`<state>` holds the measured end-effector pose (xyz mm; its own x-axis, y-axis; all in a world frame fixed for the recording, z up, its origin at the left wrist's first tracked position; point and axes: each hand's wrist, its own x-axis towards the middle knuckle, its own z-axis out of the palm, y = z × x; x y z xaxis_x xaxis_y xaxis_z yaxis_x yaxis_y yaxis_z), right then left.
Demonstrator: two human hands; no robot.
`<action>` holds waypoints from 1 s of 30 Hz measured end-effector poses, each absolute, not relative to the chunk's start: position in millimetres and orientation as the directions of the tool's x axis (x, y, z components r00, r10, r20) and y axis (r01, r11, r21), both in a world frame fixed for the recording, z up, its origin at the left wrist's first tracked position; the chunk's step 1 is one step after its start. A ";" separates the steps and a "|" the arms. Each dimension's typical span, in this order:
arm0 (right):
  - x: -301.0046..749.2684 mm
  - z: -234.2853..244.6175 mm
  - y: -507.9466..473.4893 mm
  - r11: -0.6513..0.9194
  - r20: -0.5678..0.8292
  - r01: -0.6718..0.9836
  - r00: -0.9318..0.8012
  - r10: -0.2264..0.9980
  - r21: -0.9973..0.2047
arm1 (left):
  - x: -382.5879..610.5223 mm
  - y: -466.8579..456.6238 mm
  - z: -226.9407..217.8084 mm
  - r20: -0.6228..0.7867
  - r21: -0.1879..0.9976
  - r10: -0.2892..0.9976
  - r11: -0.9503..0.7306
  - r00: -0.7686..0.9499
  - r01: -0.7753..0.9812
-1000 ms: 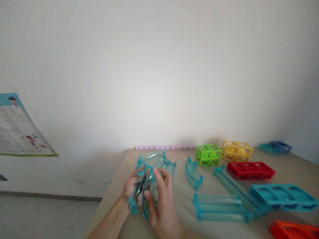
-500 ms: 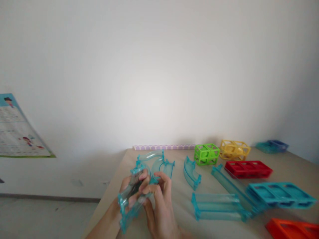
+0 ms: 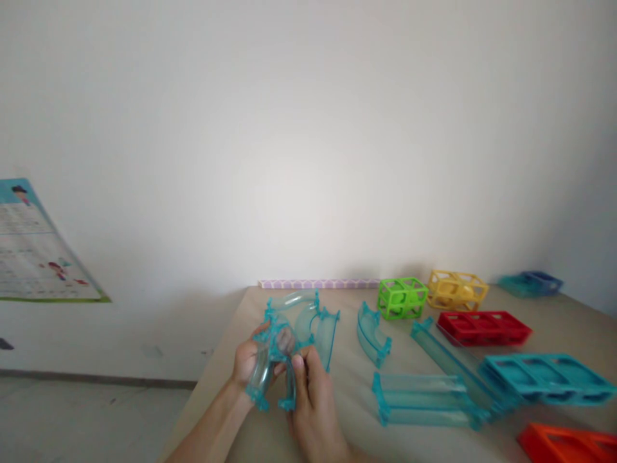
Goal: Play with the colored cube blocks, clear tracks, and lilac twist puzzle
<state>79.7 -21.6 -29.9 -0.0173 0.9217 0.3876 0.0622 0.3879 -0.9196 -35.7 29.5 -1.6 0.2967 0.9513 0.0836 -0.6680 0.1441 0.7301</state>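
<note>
At lower centre, the left hand (image 3: 245, 364) has most of its fingers hidden behind the held clear teal track piece (image 3: 261, 375). The right hand (image 3: 315, 393) covers part of the plastic; whether one piece or several joined is unclear. The left forearm (image 3: 208, 418) runs off the bottom edge. At far left, the edge cuts off a poster (image 3: 45, 254), its lettering too small to read, and a dark object (image 3: 4, 344) below. At lower right, an orange frame (image 3: 562, 444) leaves the picture. At far right, a blue piece (image 3: 544, 283) is blurred.
</note>
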 end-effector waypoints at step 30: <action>91.8 -43.9 0.2 0.411 0.518 0.723 -0.087 0.851 -0.555 | -49.4 43.7 -8.9 -0.139 0.690 0.967 -0.062 -0.215 -0.721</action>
